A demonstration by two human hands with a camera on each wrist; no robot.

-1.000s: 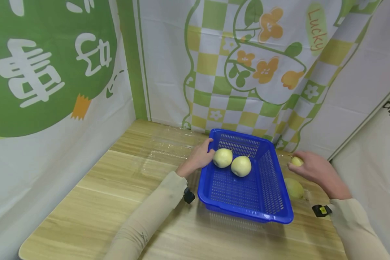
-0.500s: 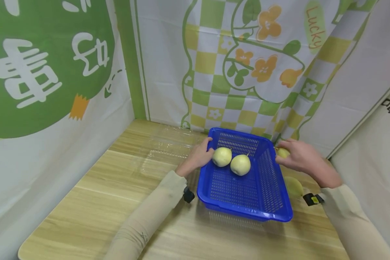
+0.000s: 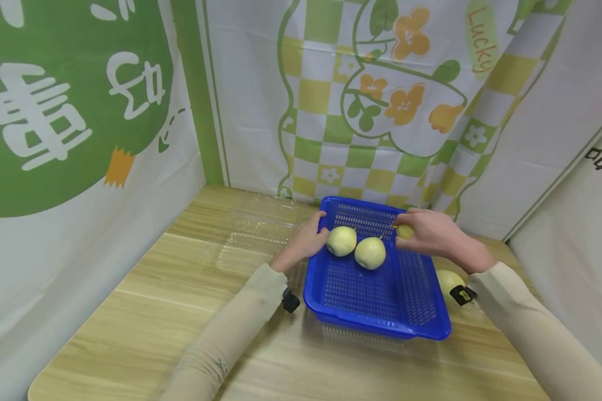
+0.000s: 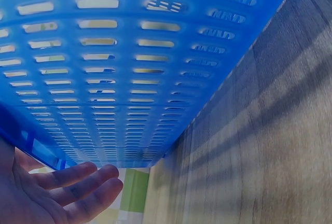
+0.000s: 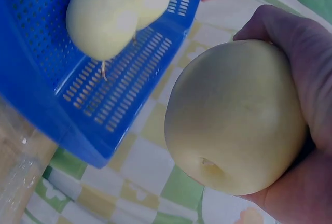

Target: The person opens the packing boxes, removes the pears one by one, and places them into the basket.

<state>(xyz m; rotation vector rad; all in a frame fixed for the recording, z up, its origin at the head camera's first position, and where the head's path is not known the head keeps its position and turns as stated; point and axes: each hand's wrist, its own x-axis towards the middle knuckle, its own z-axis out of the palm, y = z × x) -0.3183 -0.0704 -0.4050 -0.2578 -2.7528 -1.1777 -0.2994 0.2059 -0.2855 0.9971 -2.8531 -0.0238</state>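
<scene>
My left hand [image 3: 308, 236] grips the left rim of a blue plastic basket [image 3: 368, 321], thumb over the edge. In the left wrist view, its fingers [image 4: 85, 198] lie outside the slotted wall. Two pale yellow pears [image 3: 341, 241] sit side by side inside, toward the basket's left and back. My right hand [image 3: 431, 231] holds another pear [image 5: 233, 120] above the back right part of the basket. Thumb and fingers wrap round its sides. In the head view, most of that pear is hidden behind the hand.
One more pear [image 3: 449, 280] lies right of the basket, partly behind the right wrist's camera. A clear plastic clamshell box [image 3: 253, 245] stands open on the wooden table [image 3: 145, 317], left of the basket. Printed curtains [image 3: 246, 122] close off the back and sides.
My right hand has carried its pear leftward, from beside the basket to over its back right part. The left hand has stayed on the rim, and the two pears inside lie as before.
</scene>
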